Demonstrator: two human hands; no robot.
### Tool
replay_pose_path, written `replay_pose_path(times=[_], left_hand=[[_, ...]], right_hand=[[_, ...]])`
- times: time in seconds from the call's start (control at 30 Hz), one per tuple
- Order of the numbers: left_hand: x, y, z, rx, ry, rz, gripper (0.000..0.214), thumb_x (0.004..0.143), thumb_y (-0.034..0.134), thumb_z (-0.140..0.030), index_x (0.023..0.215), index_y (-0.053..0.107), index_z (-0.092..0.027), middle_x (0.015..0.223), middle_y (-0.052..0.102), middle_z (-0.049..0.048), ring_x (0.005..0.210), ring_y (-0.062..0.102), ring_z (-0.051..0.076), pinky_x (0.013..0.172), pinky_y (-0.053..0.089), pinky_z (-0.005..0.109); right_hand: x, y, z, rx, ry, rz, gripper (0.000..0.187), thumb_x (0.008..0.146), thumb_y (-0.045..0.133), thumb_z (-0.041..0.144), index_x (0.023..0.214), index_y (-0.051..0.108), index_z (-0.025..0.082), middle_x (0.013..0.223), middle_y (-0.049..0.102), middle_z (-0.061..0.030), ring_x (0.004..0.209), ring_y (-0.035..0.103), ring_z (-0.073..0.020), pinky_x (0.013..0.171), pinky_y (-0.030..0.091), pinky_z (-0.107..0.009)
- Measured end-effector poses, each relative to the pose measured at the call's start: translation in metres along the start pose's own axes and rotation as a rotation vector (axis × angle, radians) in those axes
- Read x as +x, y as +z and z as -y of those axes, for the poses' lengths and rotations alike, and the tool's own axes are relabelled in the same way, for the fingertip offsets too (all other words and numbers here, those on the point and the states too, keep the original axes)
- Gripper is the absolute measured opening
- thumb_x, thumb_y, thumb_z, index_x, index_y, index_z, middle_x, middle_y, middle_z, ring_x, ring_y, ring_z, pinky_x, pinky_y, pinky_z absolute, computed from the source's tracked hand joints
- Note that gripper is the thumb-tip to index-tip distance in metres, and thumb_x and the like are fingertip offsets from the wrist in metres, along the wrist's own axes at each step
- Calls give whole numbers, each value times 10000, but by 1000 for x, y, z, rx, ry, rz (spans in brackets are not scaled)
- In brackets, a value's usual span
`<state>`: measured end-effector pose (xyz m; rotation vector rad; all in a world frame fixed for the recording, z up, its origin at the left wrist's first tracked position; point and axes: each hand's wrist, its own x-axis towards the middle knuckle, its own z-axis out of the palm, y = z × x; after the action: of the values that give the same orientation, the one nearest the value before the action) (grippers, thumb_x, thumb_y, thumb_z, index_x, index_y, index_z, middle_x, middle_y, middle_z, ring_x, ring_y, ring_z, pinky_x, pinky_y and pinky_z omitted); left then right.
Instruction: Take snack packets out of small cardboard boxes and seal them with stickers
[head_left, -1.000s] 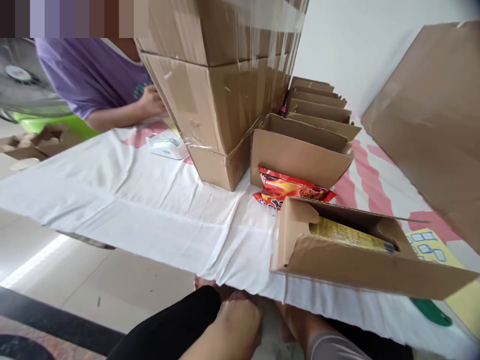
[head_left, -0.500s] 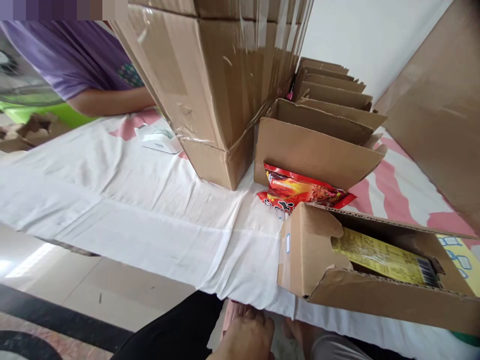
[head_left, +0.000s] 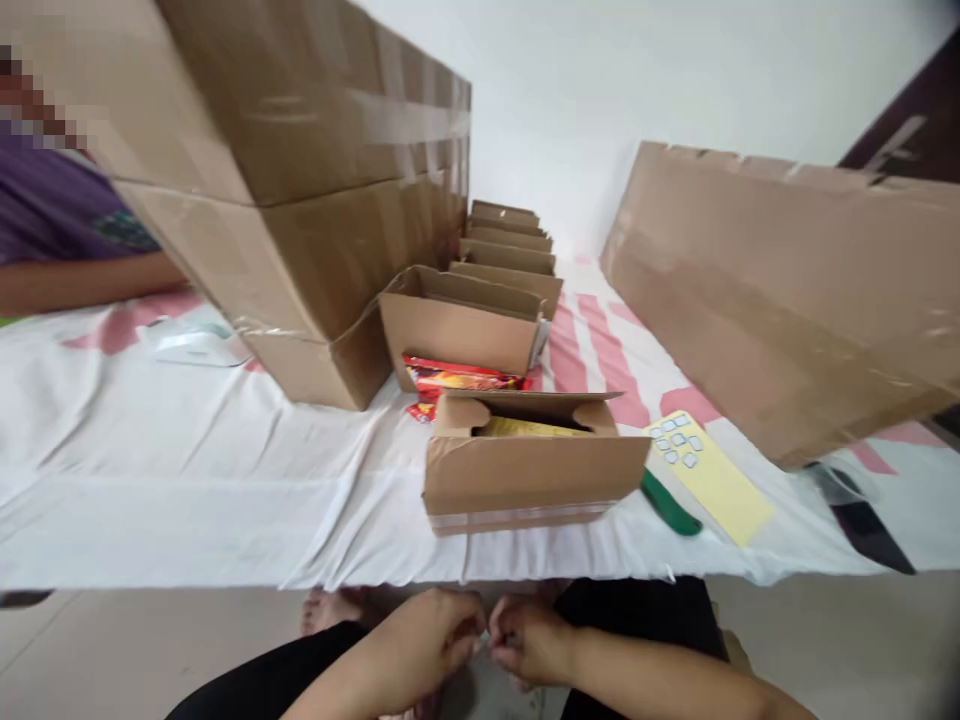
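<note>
Below the table's front edge, over my lap, my left hand (head_left: 431,635) and my right hand (head_left: 531,640) are side by side, knuckles close together. Both have curled fingers, and I see nothing held in either. Nearest them on the table stands an open cardboard box (head_left: 532,485), its flaps up, with a yellow printed packet (head_left: 529,427) inside. Behind it a red food packet (head_left: 469,378) leans against another open carton (head_left: 461,328). A green-handled tool (head_left: 670,503) lies right of the near box, partly hidden by it.
A tall taped carton stack (head_left: 315,250) stands left, and a large cardboard panel (head_left: 787,300) right. A row of open cartons (head_left: 506,250) runs back. A yellow sticker sheet (head_left: 712,480) lies on the white cloth (head_left: 187,510). Another person's forearm (head_left: 90,285) rests at left.
The view has swung right, bringing the sticker sheet and green handle into fuller sight. Two of my hands now show together over my lap, where only one was visible before.
</note>
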<state>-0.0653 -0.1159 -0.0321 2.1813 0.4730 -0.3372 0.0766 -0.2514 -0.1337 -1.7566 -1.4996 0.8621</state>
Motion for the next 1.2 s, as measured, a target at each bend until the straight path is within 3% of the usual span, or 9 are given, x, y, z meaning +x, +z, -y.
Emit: replay_pose_path(times=[0.13, 0.23, 0.37, 0.5, 0.67, 0.8, 0.93, 1.03, 1.2], left_hand=[[22, 13, -44, -280, 122, 48, 187, 747, 512, -174, 862, 659, -193, 765, 674, -12, 715, 580, 144, 622, 402, 217], [45, 25, -83, -513, 138, 77, 110, 756, 579, -273, 798, 590, -172, 712, 633, -12, 653, 565, 129, 592, 408, 221], [76, 39, -124, -937, 109, 127, 349, 760, 612, -501, 782, 514, -167, 749, 645, 29, 553, 617, 132, 504, 422, 230], [92, 47, -139, -1195, 63, 33, 415, 776, 580, -568, 751, 497, -163, 665, 611, 10, 485, 609, 119, 451, 421, 216], [96, 50, -134, -1316, 52, -76, 375, 649, 759, -355, 784, 450, -193, 599, 569, -55, 496, 581, 95, 449, 413, 184], [97, 57, -127, -1349, 66, -121, 395, 586, 770, -259, 796, 441, -196, 599, 553, -79, 500, 551, 74, 456, 398, 173], [97, 69, -124, -1294, 72, -239, 351, 603, 731, -240, 817, 457, -192, 607, 540, -86, 498, 536, 71, 460, 396, 182], [94, 76, -126, -1237, 99, -299, 337, 610, 720, -231, 832, 469, -189, 593, 528, -87, 529, 540, 85, 485, 419, 194], [88, 78, -128, -1134, 141, -216, 246, 643, 679, -261, 779, 492, -179, 586, 545, -65, 531, 540, 94, 501, 431, 213]], right_hand=[[-62, -71, 27, -90, -173, -103, 162, 751, 574, 102, 741, 689, 216, 848, 696, -24, 799, 666, -159, 732, 534, -257], [-94, -123, 41, -318, -293, -382, 197, 827, 534, 79, 839, 683, 208, 852, 679, -51, 778, 639, -162, 714, 543, -284], [-103, -157, 41, -591, -453, -637, 278, 861, 485, 14, 1028, 659, 151, 943, 690, -107, 862, 641, -197, 753, 576, -336], [-101, -160, 34, -703, -505, -607, 345, 882, 453, 7, 1169, 611, 115, 1060, 685, -135, 1035, 632, -221, 879, 581, -360], [-100, -155, 30, -735, -491, -590, 402, 871, 448, -15, 1235, 574, 97, 1134, 667, -151, 1149, 591, -235, 945, 562, -365], [-102, -149, 28, -656, -501, -555, 413, 847, 441, -35, 1200, 589, 119, 1197, 633, -158, 1185, 568, -235, 976, 537, -366], [-105, -142, 26, -318, -276, -653, 264, 840, 483, 28, 1000, 607, 198, 1229, 599, -136, 1100, 616, -228, 913, 546, -366], [-99, -136, 27, 93, -32, -708, 181, 831, 591, 152, 988, 530, 220, 968, 670, -73, 870, 671, -193, 766, 571, -323], [-91, -130, 31, 301, 99, -703, 147, 804, 600, 191, 849, 465, 226, 772, 605, 7, 717, 617, -148, 678, 521, -270]])
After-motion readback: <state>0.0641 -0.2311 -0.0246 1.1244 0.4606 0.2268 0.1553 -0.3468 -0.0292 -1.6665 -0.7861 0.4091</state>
